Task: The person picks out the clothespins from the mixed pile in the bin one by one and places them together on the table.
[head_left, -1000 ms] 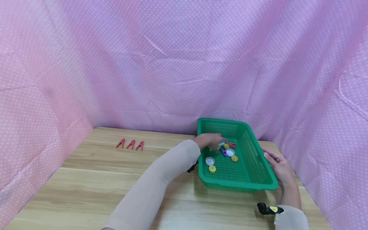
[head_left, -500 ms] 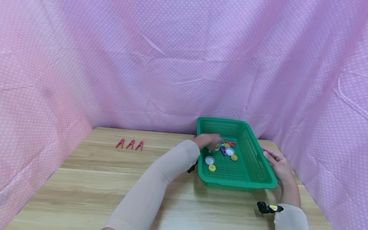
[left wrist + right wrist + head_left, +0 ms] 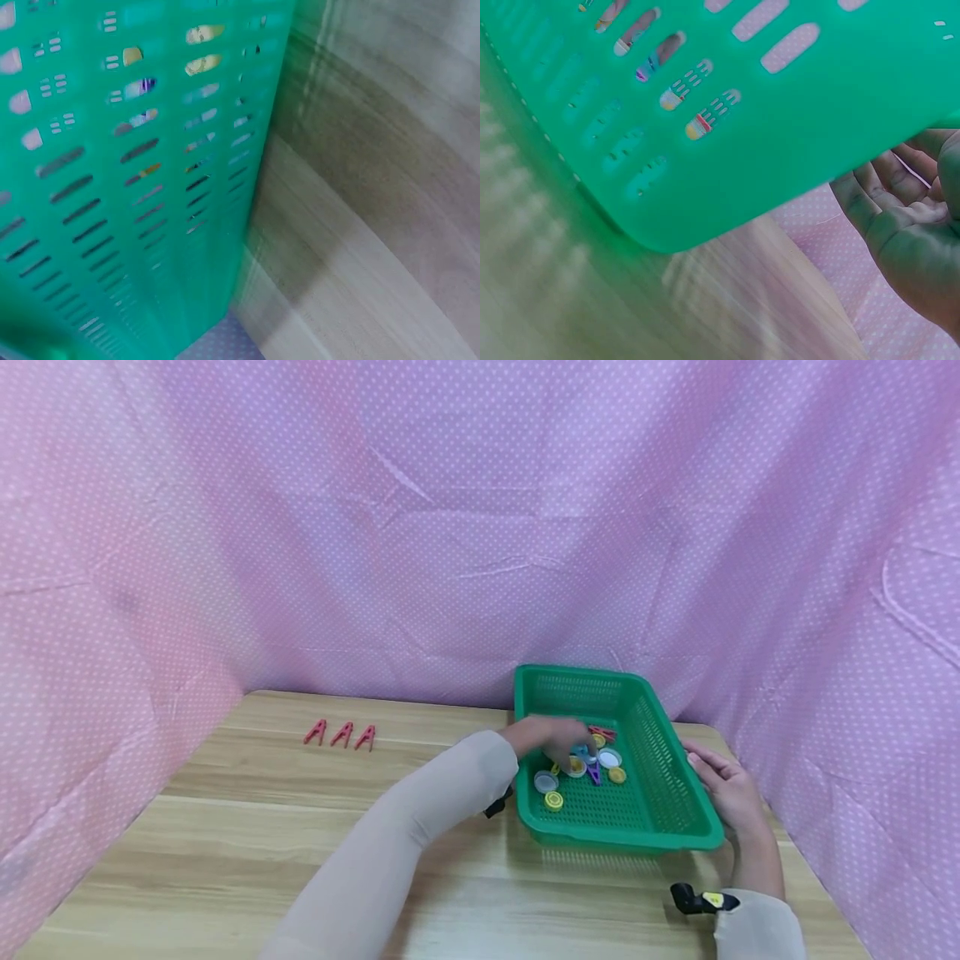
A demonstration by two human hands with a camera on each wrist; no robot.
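- While the left hand (image 3: 558, 741) reaches over the near-left wall into the green basket (image 3: 637, 841), the right hand (image 3: 731, 785) grips the opposite rim between thumb and fingers, presumably to steady the basket against being pushed about.
- Left fingers: bent downward among the loose pieces, thumb a little apart from the forefinger; whether they pinch anything cannot be told, and the left wrist view shows only slotted wall and bare surface (image 3: 360, 247).
- Basket: one, on the right half of the surface; its raised walls probably serve to keep small, rolling pieces together.
- Red pegs (image 3: 346, 732): three, set well apart from the basket on the left of the surface, in a row and pointing alike; such even spacing suggests deliberate laying-out, so each is easily counted.
- Pegs in the basket: one purple peg (image 3: 594, 774), beside the pale lids, and at least one red peg (image 3: 602, 734) beyond the hand; overlap prevents a firm count.
- Yellow caps (image 3: 553, 801): three visible, lying flat.
- Pale lids (image 3: 546, 782): three visible, one with a yellow centre.
- Blue pieces (image 3: 582, 752): just under the left fingers, number uncertain.
- Small yellow piece (image 3: 556, 768): one, partly hidden, form unclear.
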